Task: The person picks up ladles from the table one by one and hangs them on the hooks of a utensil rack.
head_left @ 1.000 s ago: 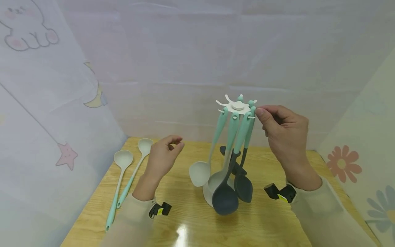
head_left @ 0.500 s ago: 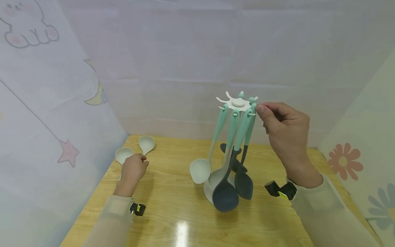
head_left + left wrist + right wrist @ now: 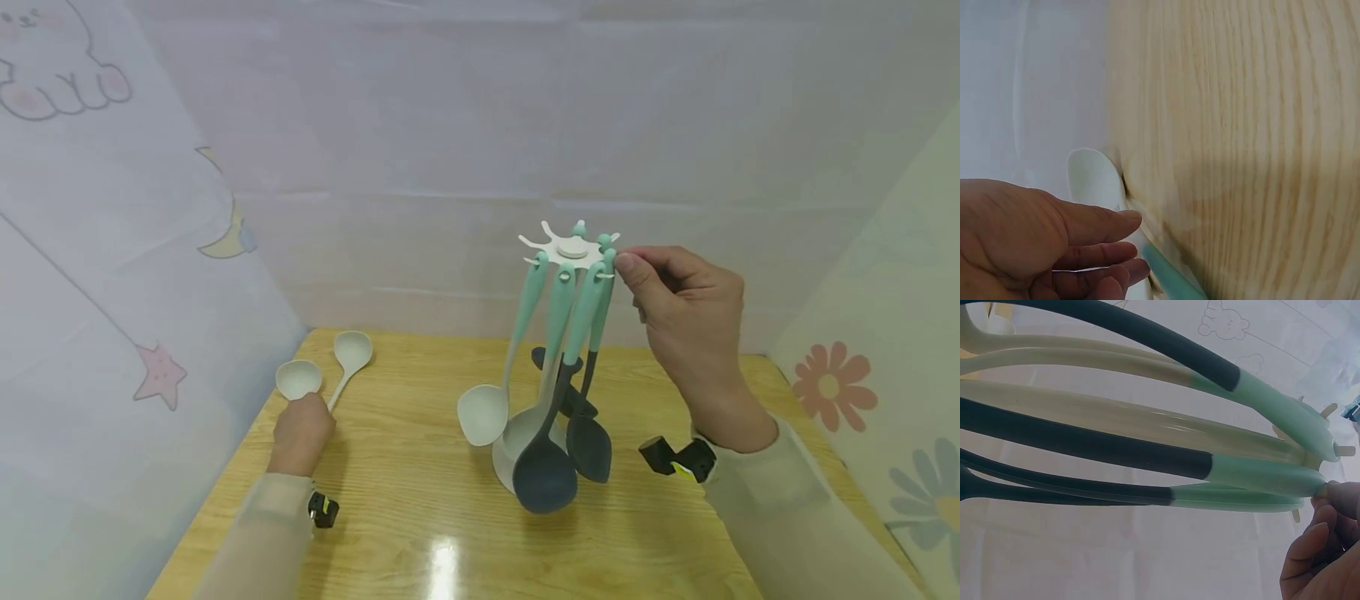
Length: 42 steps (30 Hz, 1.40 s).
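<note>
My right hand point(image 3: 697, 312) pinches the hooked end of a dark grey spatula's mint handle point(image 3: 1269, 475) between thumb and forefinger. The spatula point(image 3: 588, 450) hangs from the white utensil rack point(image 3: 573, 248). My left hand point(image 3: 302, 427) is low over two white ladles lying at the table's left. One ladle's bowl point(image 3: 298, 380) shows just beyond the knuckles; the other ladle point(image 3: 352, 348) is to its right. In the left wrist view, the thumb and loosely bent fingers point(image 3: 1100, 226) cover part of the white and mint handles, and no grip shows.
From the rack also hang a dark ladle point(image 3: 546, 477), a white turner point(image 3: 483, 414) and other mint-handled utensils. The wooden table point(image 3: 405, 517) meets a pale cloth wall point(image 3: 420, 267) behind, with printed cloth walls left and right.
My left hand has moved leftward and down from beside the ladles to over their handles. My right hand stays at the handle end on the rack.
</note>
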Available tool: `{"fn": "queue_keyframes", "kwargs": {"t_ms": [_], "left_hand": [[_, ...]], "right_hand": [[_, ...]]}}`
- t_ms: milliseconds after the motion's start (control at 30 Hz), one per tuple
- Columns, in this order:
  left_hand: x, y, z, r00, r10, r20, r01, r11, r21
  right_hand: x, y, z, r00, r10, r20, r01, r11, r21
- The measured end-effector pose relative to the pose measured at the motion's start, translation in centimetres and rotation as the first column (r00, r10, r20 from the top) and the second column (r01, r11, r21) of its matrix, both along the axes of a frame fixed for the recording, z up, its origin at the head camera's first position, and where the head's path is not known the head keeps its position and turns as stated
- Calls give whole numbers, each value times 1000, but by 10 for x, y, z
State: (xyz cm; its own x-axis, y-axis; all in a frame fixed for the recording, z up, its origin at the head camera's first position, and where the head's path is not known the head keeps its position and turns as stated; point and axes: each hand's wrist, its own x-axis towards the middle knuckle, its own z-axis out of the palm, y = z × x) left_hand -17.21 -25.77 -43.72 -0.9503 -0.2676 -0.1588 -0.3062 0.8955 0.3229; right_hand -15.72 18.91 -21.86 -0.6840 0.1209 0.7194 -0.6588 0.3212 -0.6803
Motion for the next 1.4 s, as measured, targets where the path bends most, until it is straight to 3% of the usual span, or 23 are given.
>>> {"fn": "queue_keyframes", "kwargs": {"t_ms": [267, 533, 767, 967, 1167, 1300, 1400], "left_hand": [[-1, -6, -10, 1000, -15, -9, 15, 1000, 7], [-2, -11, -13, 999, -2, -32, 2, 1000, 15], [-3, -9, -12, 1000, -16, 11, 16, 1000, 21], [-3, 3, -3, 998, -55, 41, 53, 997, 61], [-5, 12, 3, 997, -79, 7, 77, 986, 150], [-3, 17, 8, 995, -94, -16, 95, 963, 252], [0, 23, 16, 994, -104, -18, 104, 934, 341]], "right_hand": [[1, 0, -1, 1000, 6, -18, -6, 1000, -4], [0, 0, -1, 1000, 11, -24, -11, 1000, -4], [0, 0, -1, 1000, 8, -27, -8, 1000, -2], [0, 0, -2, 1000, -1, -18, 1, 1000, 2], [0, 0, -2, 1000, -6, -22, 6, 1000, -1], [0, 0, -2, 1000, -1, -17, 0, 1000, -6], [0, 0, -2, 1000, 1, -18, -1, 1000, -3]]}}
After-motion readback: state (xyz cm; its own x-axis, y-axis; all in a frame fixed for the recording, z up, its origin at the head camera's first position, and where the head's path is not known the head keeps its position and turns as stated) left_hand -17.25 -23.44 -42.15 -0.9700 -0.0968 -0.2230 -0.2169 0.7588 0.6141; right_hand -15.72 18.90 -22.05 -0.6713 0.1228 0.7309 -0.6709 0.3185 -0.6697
